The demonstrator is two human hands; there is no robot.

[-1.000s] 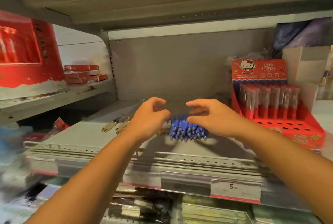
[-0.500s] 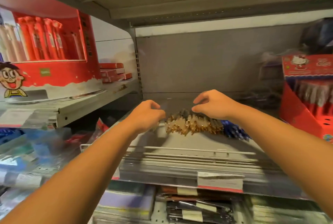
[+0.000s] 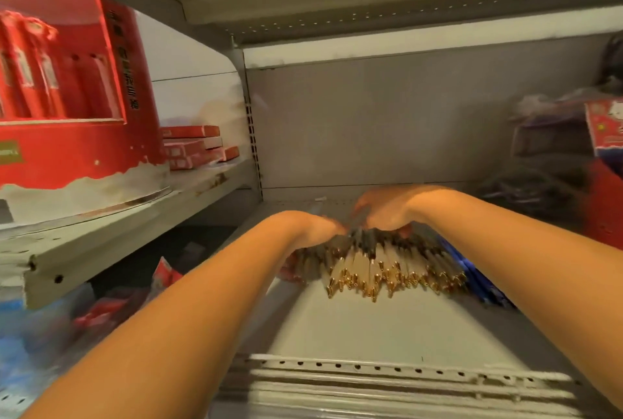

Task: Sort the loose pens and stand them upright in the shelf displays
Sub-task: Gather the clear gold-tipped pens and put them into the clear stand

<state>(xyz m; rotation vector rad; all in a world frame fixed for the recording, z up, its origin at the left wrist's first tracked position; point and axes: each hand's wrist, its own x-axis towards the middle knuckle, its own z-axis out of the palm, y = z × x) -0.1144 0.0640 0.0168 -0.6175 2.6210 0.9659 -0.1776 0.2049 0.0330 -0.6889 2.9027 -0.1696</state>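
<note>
A heap of gold-tipped pens (image 3: 387, 267) with pale barrels and dark caps lies flat on the grey shelf (image 3: 387, 327), tips toward me. My left hand (image 3: 313, 228) rests on the heap's left end and my right hand (image 3: 387, 213) on its far top; both curl over the pens' far ends, and motion blur hides the fingers. Blue pens (image 3: 472, 280) lie flat just right of the heap. A red pen display box (image 3: 67, 108) stands on the higher shelf at left. Another red display (image 3: 605, 155) shows at the right edge.
Flat red boxes (image 3: 194, 147) are stacked at the back of the left shelf (image 3: 111, 230). Dark bagged goods (image 3: 529, 189) sit at the back right. Red packets (image 3: 165, 275) lie below the left shelf. A perforated rail (image 3: 404, 371) runs along the front edge.
The view swung left and closer: the blue pens and the right display slid rightward. My hands went from the blue pens to the gold-tipped heap and now press down onto it.
</note>
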